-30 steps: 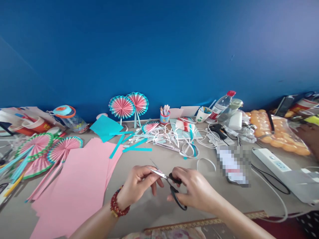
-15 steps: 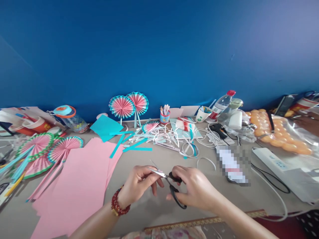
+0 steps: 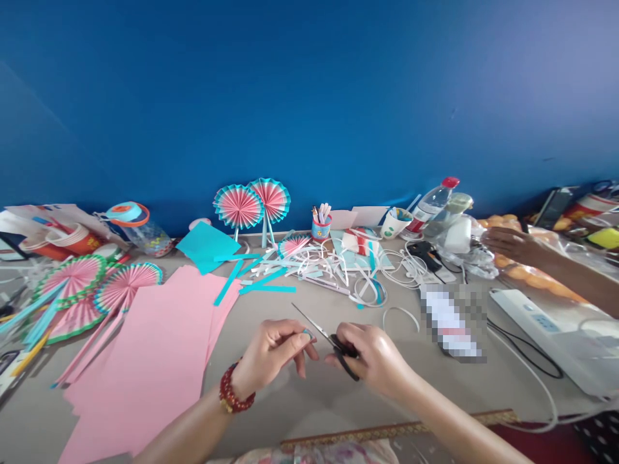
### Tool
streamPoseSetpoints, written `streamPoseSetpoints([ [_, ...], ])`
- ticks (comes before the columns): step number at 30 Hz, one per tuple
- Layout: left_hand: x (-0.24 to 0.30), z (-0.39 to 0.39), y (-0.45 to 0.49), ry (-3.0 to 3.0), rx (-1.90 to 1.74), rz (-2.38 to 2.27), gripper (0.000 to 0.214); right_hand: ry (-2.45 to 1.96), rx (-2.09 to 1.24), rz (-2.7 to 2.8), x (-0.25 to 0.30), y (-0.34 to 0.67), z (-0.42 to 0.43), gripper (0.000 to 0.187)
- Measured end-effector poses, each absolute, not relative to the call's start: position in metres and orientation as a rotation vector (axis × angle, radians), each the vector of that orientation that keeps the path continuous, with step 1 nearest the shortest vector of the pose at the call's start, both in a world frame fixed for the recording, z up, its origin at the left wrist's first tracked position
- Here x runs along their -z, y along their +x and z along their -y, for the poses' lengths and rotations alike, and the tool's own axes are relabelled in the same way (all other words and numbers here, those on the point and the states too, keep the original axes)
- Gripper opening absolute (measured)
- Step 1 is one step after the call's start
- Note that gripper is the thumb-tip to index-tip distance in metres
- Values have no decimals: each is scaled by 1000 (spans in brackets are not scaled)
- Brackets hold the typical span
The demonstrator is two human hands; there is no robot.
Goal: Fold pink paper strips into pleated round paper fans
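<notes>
Low in the middle of the view, my right hand (image 3: 374, 357) is closed round the black handles of a small pair of scissors (image 3: 325, 337), whose thin blades point up and to the left. My left hand (image 3: 275, 354), with a red bead bracelet at the wrist, pinches a tiny pale blue scrap beside the blades. Both hands hover just above the grey table (image 3: 309, 412). A stack of pink paper sheets (image 3: 145, 361) lies to the left of my left hand.
Pink and teal paper fans (image 3: 251, 205) stand at the wall and more fans (image 3: 77, 290) lie at left. Paper strips (image 3: 309, 264), cups, a water bottle (image 3: 428, 206), cables and a white power strip (image 3: 541, 319) crowd the back and right. Another person's hand (image 3: 507, 243) reaches over a bag of orange balls.
The scissors have closed and tilted, blades now up-left. Another person's hand and forearm have come in from the right over the orange balls. The view shifted slightly.
</notes>
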State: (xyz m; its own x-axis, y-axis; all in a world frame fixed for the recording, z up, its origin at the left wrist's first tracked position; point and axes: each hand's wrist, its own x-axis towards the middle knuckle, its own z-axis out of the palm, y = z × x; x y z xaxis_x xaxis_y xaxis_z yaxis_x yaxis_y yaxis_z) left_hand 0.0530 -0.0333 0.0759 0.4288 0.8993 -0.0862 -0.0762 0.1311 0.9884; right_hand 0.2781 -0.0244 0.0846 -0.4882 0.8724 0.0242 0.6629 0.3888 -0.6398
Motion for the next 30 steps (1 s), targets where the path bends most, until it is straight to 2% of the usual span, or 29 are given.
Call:
streamPoseSetpoints([
  [3, -78, 34, 55, 1185, -865, -878, 30, -1363, -898, 2147, -80, 279, 21, 31],
  [8, -81, 33, 61, 1045, -1092, -877, 23, -1130, -1178, 1848, -70, 270, 21, 35],
  [15, -82, 24, 71, 658, -1386, -852, 17, -1202, -1095, 1736, -58, 224, 27, 36],
  [21, -81, 19, 62, 634, -1526, -846, 18, -1220, -1195, 1724, -55, 218, 27, 20],
  [24, -76, 19, 51, 898, -1495, -989, 25, -1191, -1429, 1552, -52, 223, 24, 20],
  [27, -75, 23, 38, 1596, -1456, -1320, 55, -1148, -1689, 1236, -48, 226, 20, 28],
  [28, -76, 25, 34, 1891, -1378, -1370, 60, -1127, -1753, 1156, -48, 227, 19, 29],
  [30, -78, 27, 28, 2388, -1062, -1206, 57, -1059, -1838, 1061, -48, 227, 16, 31],
])
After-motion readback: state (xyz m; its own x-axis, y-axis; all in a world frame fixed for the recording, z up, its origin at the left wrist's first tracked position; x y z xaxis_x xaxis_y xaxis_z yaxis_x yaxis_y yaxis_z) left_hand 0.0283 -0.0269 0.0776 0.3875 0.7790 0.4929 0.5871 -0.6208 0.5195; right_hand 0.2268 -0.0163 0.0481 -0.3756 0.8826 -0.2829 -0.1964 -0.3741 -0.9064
